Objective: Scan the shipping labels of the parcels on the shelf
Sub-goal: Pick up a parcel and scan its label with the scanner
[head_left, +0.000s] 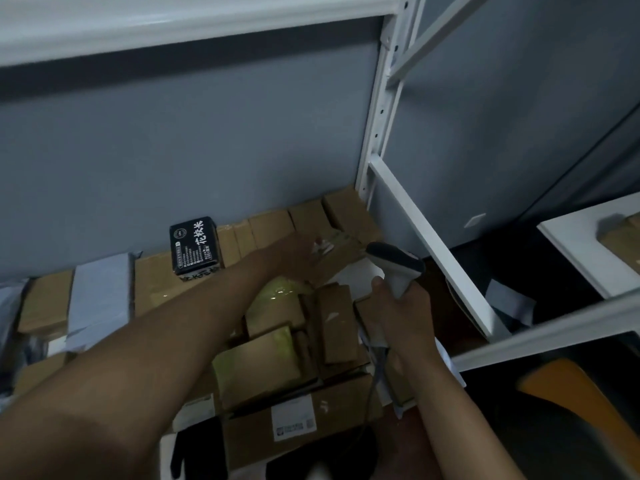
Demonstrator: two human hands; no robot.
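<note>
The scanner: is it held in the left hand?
No, the right hand grips the scanner by its handle, while the left hand reaches to a cardboard parcel at the back.

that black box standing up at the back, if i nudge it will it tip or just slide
The black box probably tips rather than slides: it stands upright on the uneven brown parcels. Its crisp edges suggest stiff packaging. Weight cannot be told.

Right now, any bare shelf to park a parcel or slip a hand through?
One small white patch of shelf shows, bordered by the tilted parcel under the left hand, the scanner in the right hand and the cartons in front. Everywhere left of it is crowded: cardboard parcels packed edge to edge, with the black box on top.
</note>
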